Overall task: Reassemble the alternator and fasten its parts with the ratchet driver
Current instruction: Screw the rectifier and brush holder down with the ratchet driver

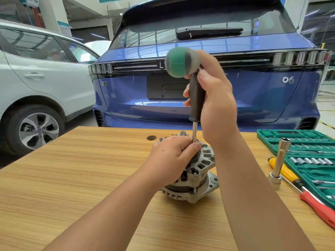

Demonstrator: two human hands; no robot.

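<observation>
A silver alternator [201,171] stands upright on the wooden table [90,169], near the middle. My left hand [174,156] lies over its top and grips it, thumb beside the driver's steel shaft. My right hand [215,98] grips the black handle of the ratchet driver [195,98], which stands vertical with its green and grey knob on top. The shaft's tip goes down into the alternator's top, hidden behind my left fingers. A small loose bolt [160,139] stands just behind the alternator.
A green socket set case [308,160] lies open at the table's right edge. In front of it a long socket extension [279,163] stands upright, beside a yellow-handled screwdriver [284,171] and a red-handled one [319,209]. A blue car [199,87] and a white car [36,78] stand behind the table.
</observation>
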